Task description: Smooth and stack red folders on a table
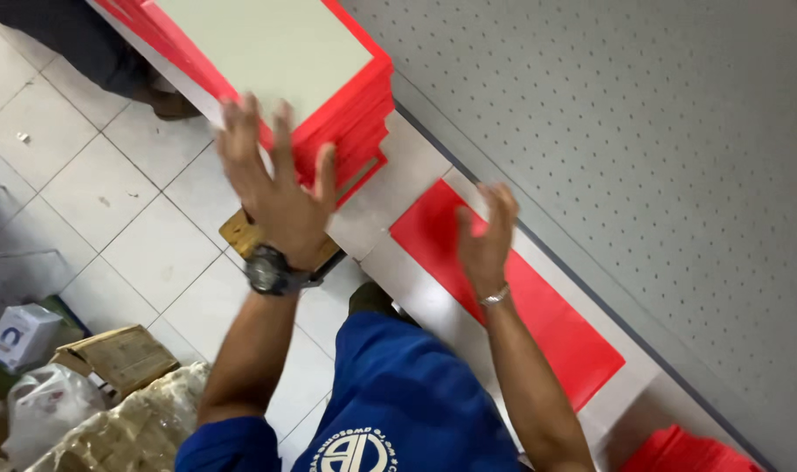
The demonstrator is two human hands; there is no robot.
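Nearest, at 6 o'clock, is the person's blue shirt (407, 402). Both bare arms reach up from it.

At 7 o'clock, low on the floor, sit a cardboard box (119, 354), some plastic bags (45, 406) and a small white box (18, 335). The floor (110, 201) is white tile.

The left hand (276, 188) is at about 11 o'clock from the middle. It has a dark watch (272, 271) on the wrist. Its fingers are spread apart and open, holding nothing. The fingertips are right at the near corner of the red stack (350, 109), and I cannot tell if they touch it. The open flat hand looks good for patting the stack's edges straight.

The right hand (486, 236) is near the middle, with a thin silver band (496, 297) on the wrist. Its fingers are close together and bent a little, and they hold nothing. It hangs just over a flat red sheet (512, 301), which lies alone on the white table edge (398, 188).

The red stack is many thin red sheets piled up, with a pale sheet on top. It sits at 12 o'clock on the table edge, near both hands, so it is easy to reach.

More red sheets (687, 453) peek in at 5 o'clock.

Farthest, from 1 to 4 o'clock, is a big grey board with tiny dots (643, 149). At 11 o'clock, far off, is another person's dark leg and shoe (110, 61).
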